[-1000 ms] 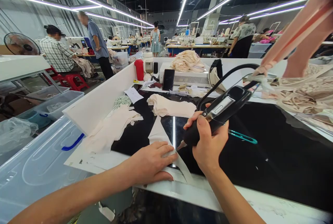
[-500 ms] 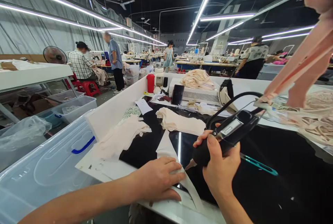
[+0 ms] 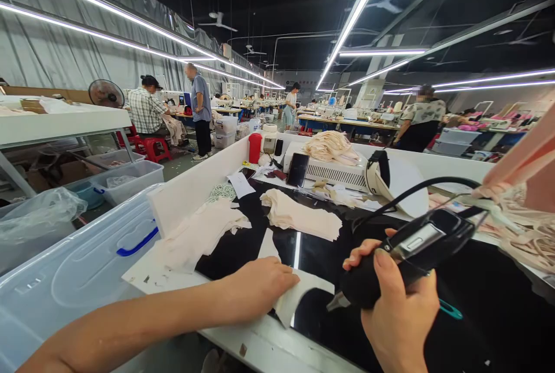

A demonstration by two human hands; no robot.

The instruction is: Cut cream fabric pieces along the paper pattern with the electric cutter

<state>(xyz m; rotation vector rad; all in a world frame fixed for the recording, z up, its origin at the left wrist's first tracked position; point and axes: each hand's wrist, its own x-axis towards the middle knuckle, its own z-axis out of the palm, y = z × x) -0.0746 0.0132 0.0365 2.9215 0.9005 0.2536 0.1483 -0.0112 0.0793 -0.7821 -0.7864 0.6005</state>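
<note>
The right hand (image 3: 401, 315) is closed around a black corded cutting tool (image 3: 407, 257), its metal tip just off a pale fabric piece (image 3: 295, 298) that the left hand (image 3: 255, 289) presses flat, fingers nearly straight, on the dark tabletop (image 3: 477, 303). Finished-looking pieces lie stacked (image 3: 301, 217) beyond; this one seems partway trimmed.

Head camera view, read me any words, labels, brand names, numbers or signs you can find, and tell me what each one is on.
No text here can be read.
Sign on the far pillar: too small and blurred.
Paper slip on the table: no print legible.
Silver panel on the black handheld tool in the right hand: no marking legible.
Dark phone propped against the white box: screen blank.
</note>
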